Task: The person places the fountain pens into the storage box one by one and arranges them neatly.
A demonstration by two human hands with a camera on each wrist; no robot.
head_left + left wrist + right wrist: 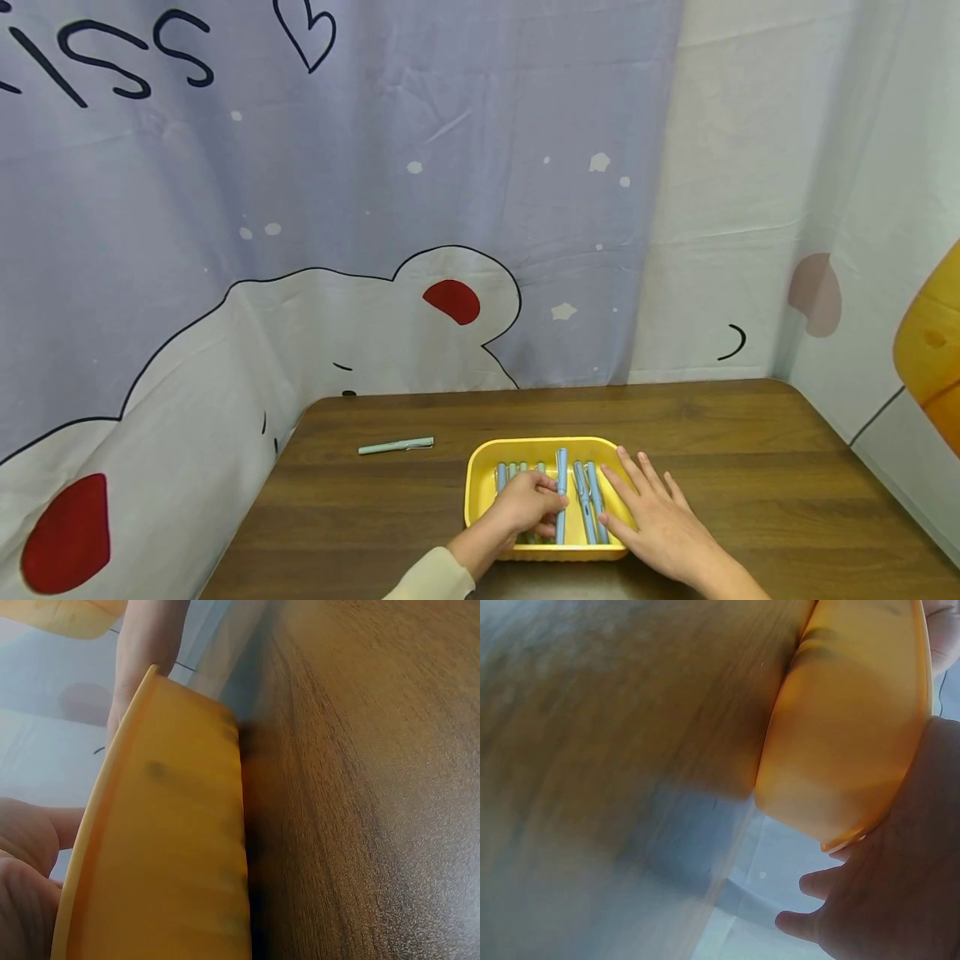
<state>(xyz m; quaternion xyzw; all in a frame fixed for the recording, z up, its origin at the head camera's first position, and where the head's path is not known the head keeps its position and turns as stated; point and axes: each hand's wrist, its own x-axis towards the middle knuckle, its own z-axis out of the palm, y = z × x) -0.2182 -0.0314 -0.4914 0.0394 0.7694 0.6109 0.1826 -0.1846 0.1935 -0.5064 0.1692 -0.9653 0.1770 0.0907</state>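
A yellow tray (525, 441) on the table holds several pens lying lengthwise. My left hand (525, 504) reaches over its front edge and pinches a blue pen (562, 467) between thumb and fingers. Left of that pen lie pale green pens (522, 468) and another blue pen (501, 475), partly covered by the hand. Two more blue pens (584, 507) lie side by side on the right. With fingers spread, my right hand (663, 525) rests at the tray's right rim. Both wrist views show mostly the tray's outer wall (165, 817), hiding the pens.
A pale green pen (396, 446) lies alone on the wooden table (360, 517), left of and behind the tray. Behind the table's far edge hangs a printed curtain (450, 167), which also runs along both sides.
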